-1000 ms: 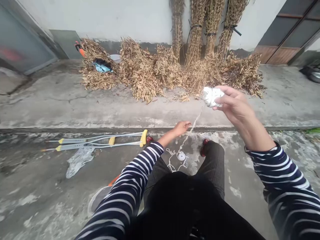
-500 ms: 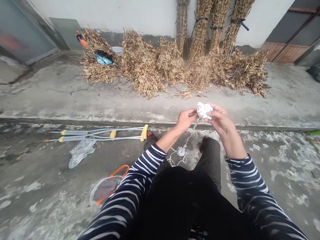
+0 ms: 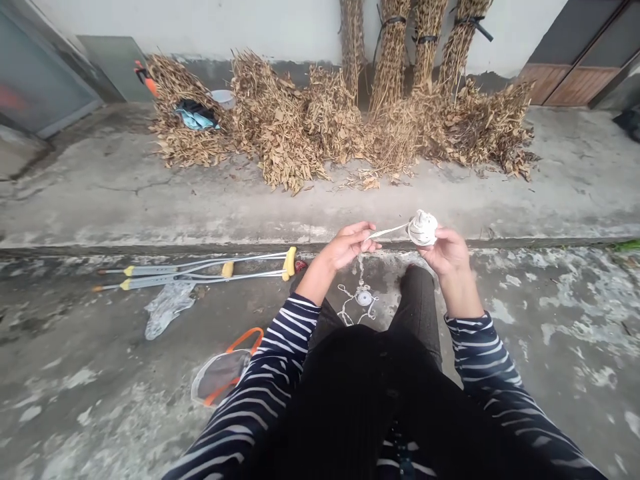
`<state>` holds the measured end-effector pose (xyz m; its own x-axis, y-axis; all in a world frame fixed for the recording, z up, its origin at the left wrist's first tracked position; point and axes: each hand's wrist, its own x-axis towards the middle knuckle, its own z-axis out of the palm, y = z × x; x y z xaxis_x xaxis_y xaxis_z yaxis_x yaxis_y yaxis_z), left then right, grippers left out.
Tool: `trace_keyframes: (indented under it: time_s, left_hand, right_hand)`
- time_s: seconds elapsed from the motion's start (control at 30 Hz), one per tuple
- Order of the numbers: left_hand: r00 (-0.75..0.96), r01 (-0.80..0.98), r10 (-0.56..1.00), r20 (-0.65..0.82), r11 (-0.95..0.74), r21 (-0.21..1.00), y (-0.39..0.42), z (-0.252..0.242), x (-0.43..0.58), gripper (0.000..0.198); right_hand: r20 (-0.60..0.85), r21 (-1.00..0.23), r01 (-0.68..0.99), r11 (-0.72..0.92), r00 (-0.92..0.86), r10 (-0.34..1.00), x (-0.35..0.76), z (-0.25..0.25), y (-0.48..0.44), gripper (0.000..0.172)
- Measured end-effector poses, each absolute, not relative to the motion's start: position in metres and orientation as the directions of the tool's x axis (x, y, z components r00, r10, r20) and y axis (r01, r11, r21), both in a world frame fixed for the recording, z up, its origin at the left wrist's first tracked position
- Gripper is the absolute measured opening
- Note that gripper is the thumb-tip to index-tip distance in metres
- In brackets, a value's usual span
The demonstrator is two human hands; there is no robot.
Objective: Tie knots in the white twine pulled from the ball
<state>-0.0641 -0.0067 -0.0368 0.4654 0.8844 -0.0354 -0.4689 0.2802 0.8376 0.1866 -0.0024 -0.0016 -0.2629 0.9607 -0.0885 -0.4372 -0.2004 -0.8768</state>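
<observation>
My right hand (image 3: 446, 251) holds a ball of white cord (image 3: 423, 228), fingers closed around its lower right side. A strand of white cord (image 3: 393, 231) runs taut from the ball across to my left hand (image 3: 352, 244), which pinches it between thumb and fingers. From my left hand the cord hangs down to the ground between my feet. There it lies in loose loops about a small white round object (image 3: 363, 298), whose kind I cannot make out.
Crutches (image 3: 200, 270) with yellow pads lie to the left, beside a clear plastic bag (image 3: 169, 310) and a mesh bag with orange handles (image 3: 220, 377). A raised concrete step (image 3: 200, 207) runs ahead. Dried plant stalks (image 3: 293, 133) lie heaped by the wall, with tied bundles upright behind.
My hands have drawn apart: the left moved left, the right slightly right with the ball. The cord between them now stretches straight, and the ball has turned.
</observation>
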Motion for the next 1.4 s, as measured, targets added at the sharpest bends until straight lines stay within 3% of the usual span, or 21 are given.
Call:
trace_keyframes:
  time_s: [0.13,0.2,0.33,0.47,0.7,0.93,1.2,1.4]
  left_hand:
    - [0.268,-0.088,0.953,-0.139,0.168,0.982,-0.007,-0.039,-0.065,0.027]
    - [0.135,0.031,0.988,-0.073,0.070,0.997,-0.010,-0.034,-0.056,0.020]
    - [0.263,-0.153,0.964,0.046,-0.005,0.988,-0.023,-0.022,-0.031,0.039]
    - [0.290,-0.246,0.956,-0.036,0.111,0.963,-0.033,-0.016,-0.016,0.033]
    - [0.327,-0.091,0.943,-0.062,0.097,0.991,-0.034,-0.001,-0.036,0.020]
    - [0.488,0.119,0.868,-0.093,0.039,0.992,-0.005,0.036,-0.077,0.007]
    - [0.350,0.234,0.937,-0.018,-0.069,0.970,0.036,0.056,-0.094,0.009]
    - [0.517,0.350,0.853,-0.064,-0.143,0.926,0.047,0.056,-0.091,0.004]
  right_hand:
    - [-0.061,-0.866,-0.456,-0.207,-0.314,0.947,0.188,-0.003,-0.004,0.050]
    - [-0.037,-0.867,-0.459,-0.191,-0.324,0.945,0.185,-0.002,-0.005,0.047]
    - [-0.012,-0.902,-0.404,-0.156,-0.337,0.942,0.178,0.002,-0.011,0.041]
    - [0.020,-0.937,-0.331,-0.110,-0.365,0.931,0.179,0.006,-0.018,0.041]
    - [0.108,-0.955,-0.296,-0.007,-0.371,0.923,0.183,0.010,-0.026,0.063]
    - [0.130,-0.980,-0.197,0.036,-0.491,0.861,0.178,0.016,-0.026,0.065]
    - [0.020,-0.997,0.050,0.058,-0.560,0.828,0.170,0.027,-0.017,0.059]
    - [0.058,-0.997,-0.068,0.022,-0.584,0.810,0.166,0.025,-0.019,0.064]
